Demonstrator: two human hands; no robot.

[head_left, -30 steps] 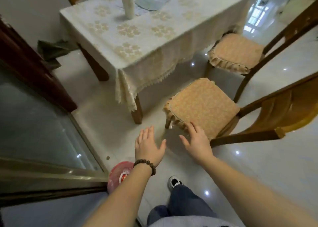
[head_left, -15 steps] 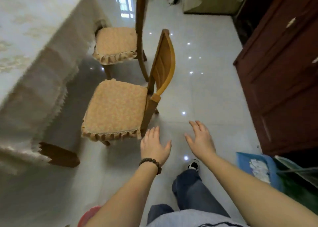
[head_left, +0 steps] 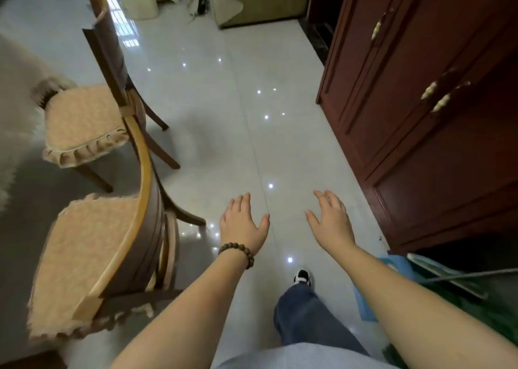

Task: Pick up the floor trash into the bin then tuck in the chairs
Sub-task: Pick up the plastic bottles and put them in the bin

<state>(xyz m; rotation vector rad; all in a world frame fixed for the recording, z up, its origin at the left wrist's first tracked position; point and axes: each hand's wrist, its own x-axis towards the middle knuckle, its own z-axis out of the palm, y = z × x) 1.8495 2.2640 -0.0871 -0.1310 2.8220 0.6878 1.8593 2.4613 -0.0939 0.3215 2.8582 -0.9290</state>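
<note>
Chairs: near chair (head_left: 92, 259) and far chair (head_left: 84, 122) at left, seats out from table. Left hand (head_left: 242, 224), right hand (head_left: 332, 223) spread, empty. Tuck-in step; next, grasp near backrest.

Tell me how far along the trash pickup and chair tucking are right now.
Done: no trash shows on the visible floor. In hand: nothing; the left hand and right hand hover open and empty. Left: the near chair and far chair both stand with their cushioned seats showing beside the tablecloth, so tucking in remains.
</note>
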